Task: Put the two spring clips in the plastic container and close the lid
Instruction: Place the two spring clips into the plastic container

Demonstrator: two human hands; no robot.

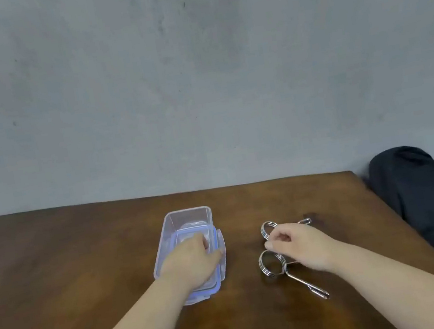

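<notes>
Clear plastic container (190, 219) with blue-trimmed lid (217, 271), lying mid-table; long axis runs near to far, tipping slightly right at the far end. Lid sits askew over the near part, far end of the tub open. Left hand (193, 260) rests on the lid, fingers curled down over it, thumb at the lid's right edge; whether it grips or just presses, cannot tell.

Two steel spring clips to the right of the container, well apart from it. Far clip (269, 227): coil to the left, handle end pointing far-right, mostly hidden by the right hand (298, 248). That hand's fingertips are pinched together at the far clip's coil. Near clip (272, 266): coil upright-ish, one long handle running near-right along the table; its other arm goes under the hand.

Dark brown wooden table (85, 268), worn finish. Grey concrete-looking wall (196, 69) directly behind. Dark bundle, cloth or bag (427, 203), past the table's right edge.
</notes>
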